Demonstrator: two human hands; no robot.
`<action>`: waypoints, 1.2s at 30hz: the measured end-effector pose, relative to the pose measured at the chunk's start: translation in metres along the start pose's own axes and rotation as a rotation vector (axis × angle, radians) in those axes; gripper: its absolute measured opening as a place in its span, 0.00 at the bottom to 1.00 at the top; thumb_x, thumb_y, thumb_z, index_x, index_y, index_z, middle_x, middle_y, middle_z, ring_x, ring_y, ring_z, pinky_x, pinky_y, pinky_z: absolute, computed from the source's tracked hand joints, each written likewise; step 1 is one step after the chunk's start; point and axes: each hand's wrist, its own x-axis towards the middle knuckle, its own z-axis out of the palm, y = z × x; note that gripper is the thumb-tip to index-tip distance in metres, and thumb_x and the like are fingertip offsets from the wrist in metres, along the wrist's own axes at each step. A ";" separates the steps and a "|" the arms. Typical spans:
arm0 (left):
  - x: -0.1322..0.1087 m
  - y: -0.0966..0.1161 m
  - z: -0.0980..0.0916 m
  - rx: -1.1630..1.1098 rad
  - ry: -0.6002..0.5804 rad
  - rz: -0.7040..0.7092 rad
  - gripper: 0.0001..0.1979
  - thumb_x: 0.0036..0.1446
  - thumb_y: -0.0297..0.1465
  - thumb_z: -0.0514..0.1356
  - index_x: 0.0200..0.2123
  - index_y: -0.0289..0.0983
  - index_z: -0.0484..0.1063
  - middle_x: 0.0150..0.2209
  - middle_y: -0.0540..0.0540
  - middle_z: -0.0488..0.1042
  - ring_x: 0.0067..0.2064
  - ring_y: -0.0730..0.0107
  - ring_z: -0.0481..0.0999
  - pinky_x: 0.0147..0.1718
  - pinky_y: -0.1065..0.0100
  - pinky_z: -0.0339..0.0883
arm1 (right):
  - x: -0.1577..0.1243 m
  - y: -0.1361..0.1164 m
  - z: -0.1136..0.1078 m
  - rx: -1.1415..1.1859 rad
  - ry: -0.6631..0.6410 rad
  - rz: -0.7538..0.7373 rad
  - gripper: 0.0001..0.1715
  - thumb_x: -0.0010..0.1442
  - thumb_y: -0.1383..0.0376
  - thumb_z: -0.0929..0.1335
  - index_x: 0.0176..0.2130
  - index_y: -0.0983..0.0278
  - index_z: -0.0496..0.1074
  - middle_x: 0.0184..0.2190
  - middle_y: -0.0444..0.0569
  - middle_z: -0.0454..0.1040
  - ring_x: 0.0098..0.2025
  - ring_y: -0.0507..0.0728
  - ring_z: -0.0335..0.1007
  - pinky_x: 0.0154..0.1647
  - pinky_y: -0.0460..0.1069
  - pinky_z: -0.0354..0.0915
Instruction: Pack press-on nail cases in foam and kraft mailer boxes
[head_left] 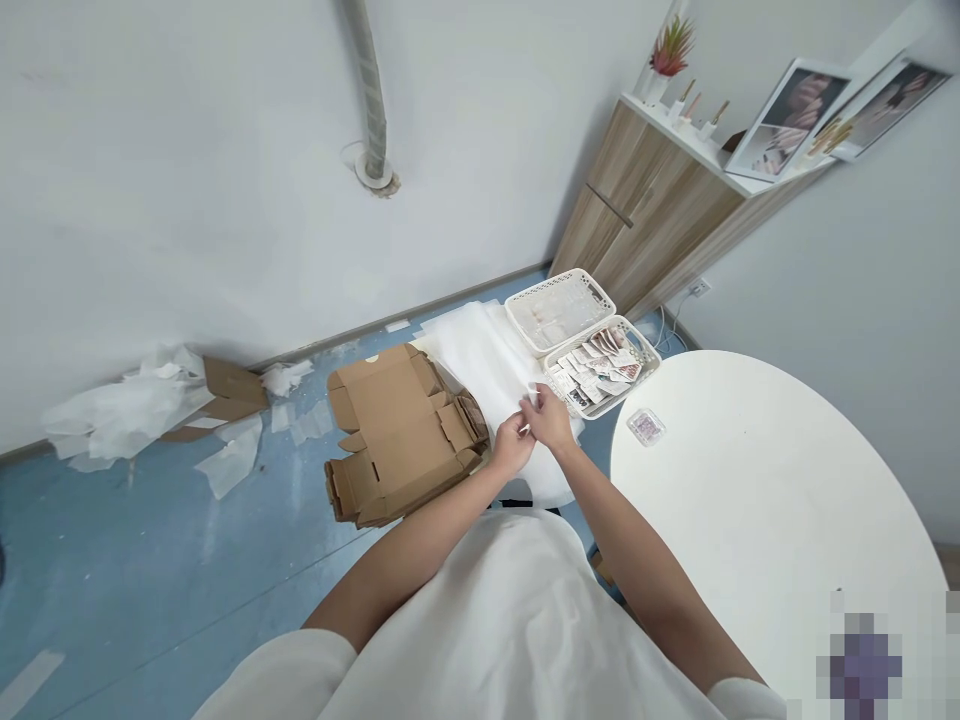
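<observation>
Both hands are meeting in front of the torso. Left hand point(514, 445) is curling its fingers nearly closed, pinching a small white piece point(525, 429); right hand point(549, 417) is closing thumb and fingers on the same bit (can't tell if it's part of the sheet below). White sheet point(476, 355) is lying under and beyond the hands, its far end spreading toward the wall. Flattened cardboard boxes point(405, 430) are sitting just left of it. Round table point(757, 470) is standing to the right, with a small clear case point(646, 427) resting near its edge. Farther out, one white basket point(651, 350) is holding a heap of packets point(600, 365); a second basket point(517, 325) is sitting beside it. Wood-grain cabinet point(660, 200) is standing behind, in the corner.
</observation>
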 end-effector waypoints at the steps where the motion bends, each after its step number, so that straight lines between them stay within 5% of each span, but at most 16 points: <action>1: -0.004 0.000 0.003 0.031 -0.019 0.015 0.12 0.48 0.29 0.57 0.39 0.37 0.71 0.42 0.43 0.72 0.45 0.63 0.69 0.41 0.64 0.64 | -0.001 0.002 -0.005 -0.022 0.045 0.006 0.20 0.53 0.57 0.62 0.44 0.63 0.66 0.30 0.49 0.74 0.33 0.57 0.71 0.37 0.52 0.64; 6: -0.010 -0.005 0.009 0.322 0.096 0.022 0.19 0.48 0.32 0.58 0.46 0.39 0.64 0.51 0.42 0.63 0.54 0.62 0.61 0.49 0.60 0.58 | -0.020 0.036 -0.047 0.165 0.180 -0.002 0.19 0.55 0.62 0.59 0.46 0.63 0.62 0.37 0.49 0.73 0.26 0.53 0.71 0.34 0.50 0.65; 9: -0.007 -0.011 0.017 0.437 0.160 -0.112 0.29 0.47 0.35 0.59 0.53 0.36 0.54 0.56 0.37 0.54 0.59 0.59 0.51 0.56 0.58 0.48 | -0.046 0.054 -0.076 0.196 0.282 -0.026 0.18 0.54 0.64 0.59 0.45 0.62 0.64 0.36 0.48 0.73 0.27 0.52 0.70 0.34 0.50 0.64; 13: -0.009 -0.020 0.047 0.402 0.026 -0.280 0.37 0.45 0.40 0.61 0.54 0.35 0.48 0.58 0.34 0.49 0.61 0.56 0.48 0.55 0.58 0.48 | -0.092 0.068 -0.102 0.210 0.478 -0.001 0.14 0.54 0.65 0.58 0.40 0.62 0.67 0.31 0.47 0.72 0.28 0.52 0.67 0.32 0.49 0.63; 18: -0.020 -0.027 0.114 0.225 -0.336 -0.131 0.24 0.46 0.31 0.60 0.47 0.38 0.55 0.46 0.42 0.67 0.48 0.66 0.68 0.46 0.64 0.61 | -0.147 0.102 -0.131 0.309 0.736 0.183 0.14 0.55 0.64 0.59 0.41 0.63 0.65 0.37 0.48 0.72 0.29 0.51 0.68 0.32 0.49 0.63; 22: -0.030 -0.021 0.179 0.422 -0.538 -0.033 0.23 0.43 0.28 0.61 0.44 0.37 0.60 0.40 0.43 0.71 0.41 0.63 0.71 0.41 0.64 0.63 | -0.188 0.147 -0.166 0.501 0.843 0.383 0.14 0.53 0.60 0.61 0.40 0.63 0.65 0.40 0.50 0.71 0.26 0.50 0.68 0.33 0.50 0.65; 28: -0.053 0.000 0.271 0.358 -0.798 0.202 0.35 0.45 0.29 0.60 0.56 0.39 0.50 0.39 0.46 0.71 0.36 0.69 0.72 0.38 0.69 0.63 | -0.247 0.198 -0.215 0.512 1.203 0.376 0.19 0.55 0.55 0.60 0.43 0.63 0.62 0.43 0.51 0.69 0.27 0.49 0.69 0.35 0.50 0.66; 32: -0.067 -0.019 0.303 0.459 -0.802 0.148 0.34 0.46 0.28 0.59 0.57 0.39 0.50 0.35 0.47 0.72 0.32 0.71 0.71 0.37 0.68 0.63 | -0.270 0.237 -0.216 0.571 1.153 0.449 0.21 0.53 0.56 0.62 0.44 0.63 0.61 0.42 0.51 0.69 0.26 0.49 0.69 0.34 0.51 0.67; 36: -0.075 -0.056 0.301 0.699 -0.699 -0.030 0.34 0.44 0.27 0.59 0.56 0.35 0.51 0.32 0.46 0.73 0.36 0.67 0.71 0.40 0.66 0.62 | -0.281 0.279 -0.189 0.753 0.999 0.642 0.21 0.49 0.59 0.63 0.43 0.66 0.62 0.36 0.51 0.70 0.26 0.52 0.69 0.31 0.52 0.69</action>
